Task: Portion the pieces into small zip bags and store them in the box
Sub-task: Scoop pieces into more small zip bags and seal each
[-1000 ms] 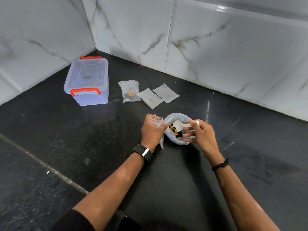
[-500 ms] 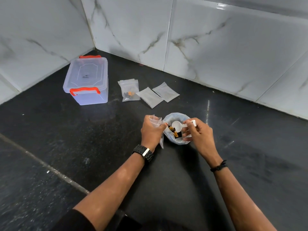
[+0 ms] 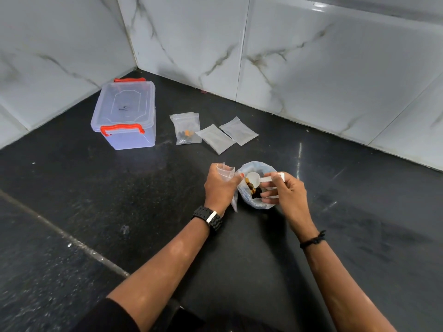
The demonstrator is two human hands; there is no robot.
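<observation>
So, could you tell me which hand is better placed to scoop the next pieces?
The right hand: it already holds the white scoop inside the open bag of pieces, while the left hand grips a small zip bag.

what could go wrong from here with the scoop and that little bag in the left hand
1. The small zip bag is bunched in the left hand, so its mouth looks narrow; pieces tipped from the white scoop may spill onto the dark counter.
2. The right hand works the scoop inside the soft big bag, which could slump or tip.
3. The box is still lidded, needing a free hand.
</observation>
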